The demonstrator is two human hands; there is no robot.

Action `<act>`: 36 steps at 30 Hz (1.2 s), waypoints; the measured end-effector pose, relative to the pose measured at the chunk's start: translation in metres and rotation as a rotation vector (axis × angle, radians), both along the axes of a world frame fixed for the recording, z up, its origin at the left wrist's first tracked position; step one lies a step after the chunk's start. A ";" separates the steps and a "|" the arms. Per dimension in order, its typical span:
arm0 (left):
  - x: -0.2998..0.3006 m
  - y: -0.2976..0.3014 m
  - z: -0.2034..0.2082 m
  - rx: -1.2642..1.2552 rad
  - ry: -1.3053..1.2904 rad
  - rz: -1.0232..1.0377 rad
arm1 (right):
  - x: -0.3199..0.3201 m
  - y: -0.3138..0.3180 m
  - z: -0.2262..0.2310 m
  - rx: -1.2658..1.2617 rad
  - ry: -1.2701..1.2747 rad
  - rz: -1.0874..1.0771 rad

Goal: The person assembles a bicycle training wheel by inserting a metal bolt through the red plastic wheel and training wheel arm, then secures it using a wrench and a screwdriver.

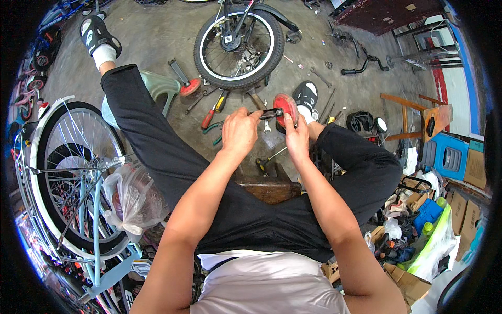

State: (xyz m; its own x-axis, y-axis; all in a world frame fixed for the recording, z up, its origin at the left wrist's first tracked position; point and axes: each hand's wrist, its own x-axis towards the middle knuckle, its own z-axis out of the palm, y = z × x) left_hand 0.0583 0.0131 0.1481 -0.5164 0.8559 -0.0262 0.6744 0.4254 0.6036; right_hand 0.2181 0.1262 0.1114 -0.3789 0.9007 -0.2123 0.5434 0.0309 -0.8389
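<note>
My left hand is closed round pliers whose dark metal jaws reach right to the hub of a small red wheel. Green handle ends show left of that hand; I cannot tell for certain that they belong to the same tool. With thumb and fingers, my right hand grips the red wheel, holding it tilted in front of my right shoe. A similar red wheel with a grey bracket lies on the floor farther left. Below the hands is a wooden block, partly hidden by my legs.
A bicycle wheel stands ahead. Screwdrivers, a wrench and other tools litter the floor. Handlebars lie at far right, near a wooden stool. On the left is a light-blue bicycle; boxes crowd the right.
</note>
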 end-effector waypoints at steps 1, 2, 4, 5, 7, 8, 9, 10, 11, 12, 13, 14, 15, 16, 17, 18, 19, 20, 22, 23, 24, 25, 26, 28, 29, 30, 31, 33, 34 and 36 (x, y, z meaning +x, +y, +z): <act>0.002 0.003 0.000 0.029 0.034 0.000 | 0.001 0.001 -0.001 -0.014 -0.008 -0.003; 0.003 0.004 0.000 0.058 0.068 -0.001 | 0.002 0.001 -0.002 -0.014 -0.013 0.003; 0.003 0.006 0.000 0.062 0.092 -0.014 | 0.004 0.000 -0.002 -0.016 -0.026 0.011; 0.004 0.007 0.000 0.064 0.104 -0.021 | 0.005 0.001 -0.002 -0.005 -0.024 0.012; 0.004 0.007 -0.001 0.056 0.109 -0.040 | 0.005 0.002 -0.002 0.012 -0.019 0.013; 0.004 0.006 -0.001 0.052 0.112 -0.049 | 0.005 0.002 -0.003 0.007 -0.026 0.012; 0.004 0.006 -0.001 0.050 0.121 -0.050 | 0.005 0.002 -0.003 0.003 -0.033 0.011; 0.005 0.006 -0.002 0.048 0.129 -0.051 | 0.004 0.002 -0.003 -0.001 -0.039 0.010; 0.005 0.006 -0.002 0.046 0.138 -0.052 | 0.004 0.002 -0.003 -0.001 -0.040 0.013; 0.005 0.007 0.000 0.035 0.131 -0.054 | 0.004 0.002 -0.002 0.000 -0.042 0.016; 0.005 0.007 0.002 0.024 0.124 -0.055 | 0.005 0.002 -0.002 0.000 -0.044 0.019; 0.005 0.008 0.003 0.013 0.117 -0.057 | 0.004 0.002 -0.001 0.012 -0.044 0.025; 0.005 0.007 0.002 0.024 0.126 -0.052 | 0.003 0.001 0.000 0.023 -0.043 0.032; 0.005 0.007 0.001 0.035 0.136 -0.047 | 0.002 0.000 0.001 0.035 -0.041 0.040; 0.005 0.007 -0.001 0.046 0.146 -0.043 | 0.001 0.000 0.001 0.025 -0.030 0.037; 0.005 0.007 -0.003 0.048 0.145 -0.059 | 0.002 0.000 0.001 0.017 -0.020 0.033; 0.005 0.007 -0.006 0.050 0.144 -0.075 | 0.002 0.000 0.000 0.009 -0.010 0.029; 0.005 0.007 -0.008 0.051 0.143 -0.091 | 0.002 0.001 -0.001 0.002 -0.015 0.024; 0.010 0.013 -0.010 -0.123 -0.139 -0.011 | 0.003 0.004 -0.001 -0.014 -0.027 0.014; 0.011 0.016 -0.012 -0.210 -0.280 0.029 | 0.004 0.004 -0.001 0.000 -0.036 0.026; 0.004 0.015 -0.016 -0.266 -0.754 0.085 | 0.003 0.002 0.003 0.012 -0.042 0.038; -0.010 0.013 -0.020 -0.313 -1.228 0.141 | 0.002 0.001 0.007 0.025 -0.048 0.050; -0.018 0.010 -0.024 -0.351 -1.702 0.199 | 0.002 -0.001 0.006 0.038 -0.053 0.060; -0.017 0.011 -0.012 -0.335 -1.664 0.192 | 0.004 0.000 0.002 0.072 -0.071 0.069; -0.016 0.013 -0.005 -0.348 -1.565 0.199 | 0.006 0.000 0.001 0.039 -0.077 0.039; -0.016 0.012 0.000 -0.361 -1.462 0.209 | 0.005 -0.001 0.001 0.023 -0.066 0.030; -0.012 0.010 -0.008 -0.338 -1.156 0.233 | 0.004 0.000 0.000 0.007 -0.056 0.022; -0.010 -0.003 -0.015 -0.182 -0.436 0.104 | 0.003 0.001 -0.002 0.010 -0.032 0.008; -0.010 -0.008 -0.015 -0.101 -0.077 0.038 | 0.003 0.002 -0.005 0.030 -0.018 0.004; -0.006 -0.006 -0.010 -0.049 -0.134 0.044 | 0.005 0.005 -0.009 0.033 0.005 -0.017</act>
State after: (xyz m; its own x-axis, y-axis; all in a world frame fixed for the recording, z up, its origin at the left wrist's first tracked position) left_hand 0.0522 0.0072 0.1386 -0.5422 0.8287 -0.1390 0.5692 0.4839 0.6646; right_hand 0.2234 0.1312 0.1028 -0.3646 0.9134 -0.1808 0.5399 0.0492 -0.8403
